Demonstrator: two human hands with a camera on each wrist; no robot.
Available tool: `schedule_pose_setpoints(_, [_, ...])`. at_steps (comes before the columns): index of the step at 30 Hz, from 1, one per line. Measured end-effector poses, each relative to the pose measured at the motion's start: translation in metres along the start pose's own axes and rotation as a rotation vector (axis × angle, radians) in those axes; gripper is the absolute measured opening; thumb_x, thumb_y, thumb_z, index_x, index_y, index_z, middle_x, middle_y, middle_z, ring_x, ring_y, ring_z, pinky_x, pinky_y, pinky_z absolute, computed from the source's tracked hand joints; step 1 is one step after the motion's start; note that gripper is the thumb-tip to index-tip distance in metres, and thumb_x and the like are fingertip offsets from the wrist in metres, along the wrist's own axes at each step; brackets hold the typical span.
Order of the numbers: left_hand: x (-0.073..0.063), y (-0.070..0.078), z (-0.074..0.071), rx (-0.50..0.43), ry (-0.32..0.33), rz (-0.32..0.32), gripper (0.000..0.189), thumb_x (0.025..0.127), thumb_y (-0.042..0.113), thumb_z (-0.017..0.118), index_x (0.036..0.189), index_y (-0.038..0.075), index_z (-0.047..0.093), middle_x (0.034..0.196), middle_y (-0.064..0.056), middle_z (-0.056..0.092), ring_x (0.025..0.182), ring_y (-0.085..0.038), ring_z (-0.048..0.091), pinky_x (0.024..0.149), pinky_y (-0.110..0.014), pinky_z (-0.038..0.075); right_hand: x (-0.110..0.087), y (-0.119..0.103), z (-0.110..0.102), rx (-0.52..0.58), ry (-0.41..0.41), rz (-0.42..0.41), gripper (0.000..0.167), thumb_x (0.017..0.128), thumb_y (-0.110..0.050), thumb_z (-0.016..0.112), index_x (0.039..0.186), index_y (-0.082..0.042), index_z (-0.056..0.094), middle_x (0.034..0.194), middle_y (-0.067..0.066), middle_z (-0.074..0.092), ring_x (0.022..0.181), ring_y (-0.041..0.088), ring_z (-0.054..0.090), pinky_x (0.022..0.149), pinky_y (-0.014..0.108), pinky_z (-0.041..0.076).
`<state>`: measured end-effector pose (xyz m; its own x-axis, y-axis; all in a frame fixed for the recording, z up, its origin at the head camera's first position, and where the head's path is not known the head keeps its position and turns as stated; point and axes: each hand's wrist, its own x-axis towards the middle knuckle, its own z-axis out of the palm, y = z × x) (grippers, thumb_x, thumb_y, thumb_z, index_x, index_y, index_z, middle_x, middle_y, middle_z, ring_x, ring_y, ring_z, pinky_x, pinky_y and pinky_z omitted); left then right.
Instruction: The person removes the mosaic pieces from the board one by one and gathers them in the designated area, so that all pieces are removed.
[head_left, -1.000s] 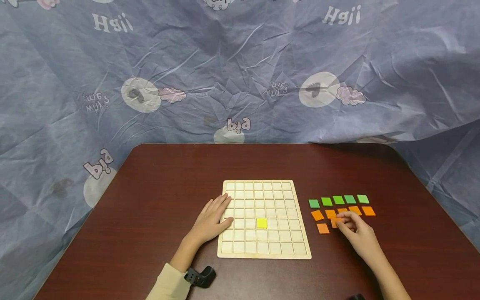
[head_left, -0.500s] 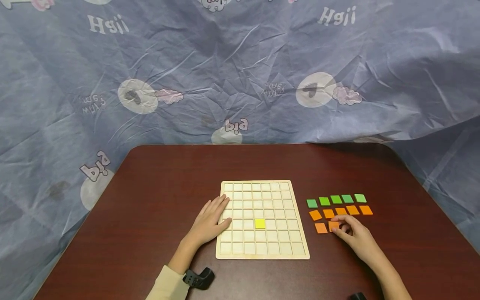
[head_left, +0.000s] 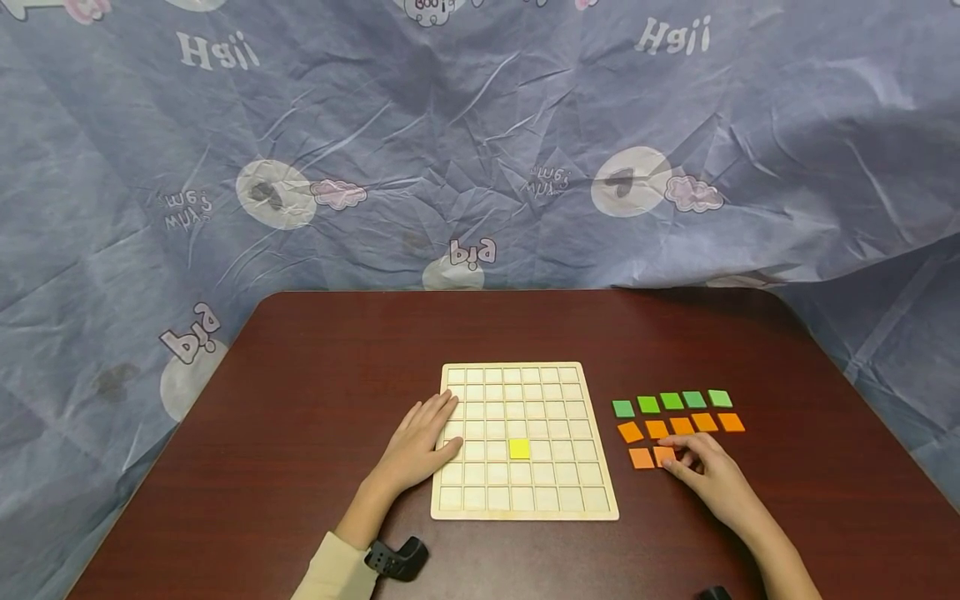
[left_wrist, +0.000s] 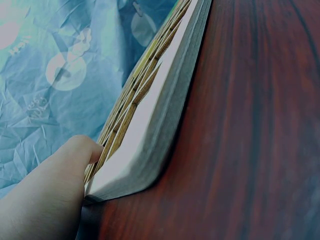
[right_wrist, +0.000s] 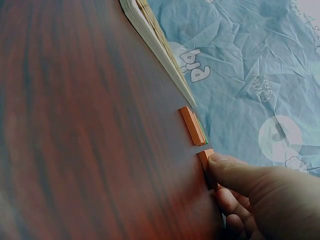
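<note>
A pale wooden grid board lies on the table, a yellow tile in one of its squares. My left hand rests on the board's left edge with fingers extended; the left wrist view shows the thumb on the rim. To the board's right, my right hand pinches an orange tile at table level, thumb against it in the right wrist view. Just left of it lies another orange tile. Behind them is a row of orange tiles.
Farther back runs a row of green tiles, several in shades of green. The dark wooden table ends at a hanging grey-blue printed cloth. A black strap device sits at the left wrist.
My right hand has brought the orange tile down and toward me, beside the other front orange tile. My left hand stays on the board.
</note>
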<state>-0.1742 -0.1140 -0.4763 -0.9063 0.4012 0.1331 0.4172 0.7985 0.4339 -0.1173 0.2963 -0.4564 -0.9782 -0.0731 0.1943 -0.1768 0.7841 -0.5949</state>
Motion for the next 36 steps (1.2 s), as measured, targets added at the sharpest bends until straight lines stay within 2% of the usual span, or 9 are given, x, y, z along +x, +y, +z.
schedule_pose_setpoints(18, [-0.002,-0.003,0.000,-0.001,0.005,0.001,0.064,0.090,0.045,0.044,0.144,0.016,0.028,0.151,0.000,0.025,0.140,-0.019,0.022,0.115,-0.039,0.014,0.002,-0.005,0.001,-0.027,-0.016,0.025,0.019,0.087,-0.020,0.061,0.102,-0.012,0.066,0.086,0.000,0.047,0.067,-0.002,0.038,0.056,0.018,0.031])
schedule_pose_setpoints(23, [-0.003,-0.003,0.000,-0.003,0.007,-0.001,0.064,0.089,0.045,0.044,0.144,0.017,0.029,0.151,0.000,0.026,0.139,-0.019,0.022,0.115,-0.040,0.014,0.002,-0.005,0.002,-0.023,-0.009,0.014,0.019,0.086,-0.020,0.061,0.103,-0.012,0.066,0.087,0.001,0.048,0.067,-0.002,0.038,0.055,0.018,0.032])
schedule_pose_setpoints(30, [-0.001,-0.002,0.000,-0.005,-0.006,-0.001,0.064,0.090,0.045,0.043,0.144,0.016,0.028,0.151,0.000,0.025,0.140,-0.018,0.021,0.115,-0.039,0.013,0.002,-0.009,-0.001,-0.014,0.033,0.030,0.021,0.088,-0.021,0.060,0.105,-0.010,0.065,0.093,0.003,0.051,0.069,-0.003,0.038,0.055,0.018,0.034])
schedule_pose_setpoints(36, [0.000,-0.002,-0.001,0.009,-0.003,0.005,0.064,0.090,0.046,0.043,0.144,0.016,0.028,0.151,0.000,0.026,0.139,-0.018,0.022,0.115,-0.039,0.014,0.006,-0.023,0.001,-0.004,0.090,-0.028,0.018,0.085,-0.012,0.061,0.102,-0.007,0.065,0.087,0.000,0.049,0.067,-0.003,0.038,0.052,0.018,0.033])
